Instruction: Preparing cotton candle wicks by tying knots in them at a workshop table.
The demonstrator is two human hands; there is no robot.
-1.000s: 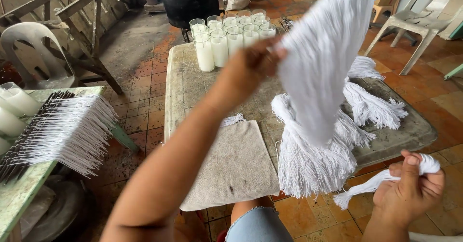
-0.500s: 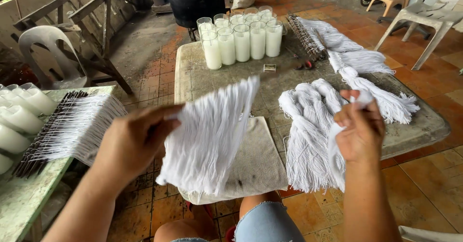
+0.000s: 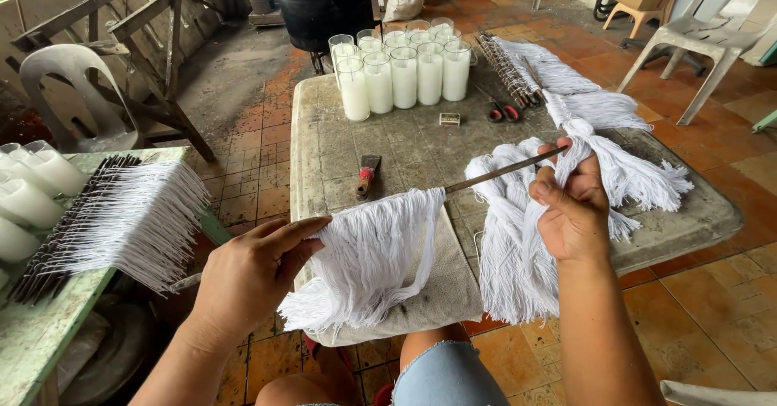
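Observation:
A thin metal rod hangs level over the table, strung with a curtain of white strings. My left hand grips the rod's left end, fingers over the strings. My right hand holds the rod's right end together with a white string bundle that droops below it. The strings rest on a beige cloth at the front of the low grey table.
Several glass candles stand at the table's back. More string bundles, rods with strings, scissors and a scraper lie on it. A green bench at left carries strung rods and candles. White plastic chairs stand around.
The bunch of strings came down from up high to the cloth and spread out along the rod. My right hand rose from low right and took the rod's end.

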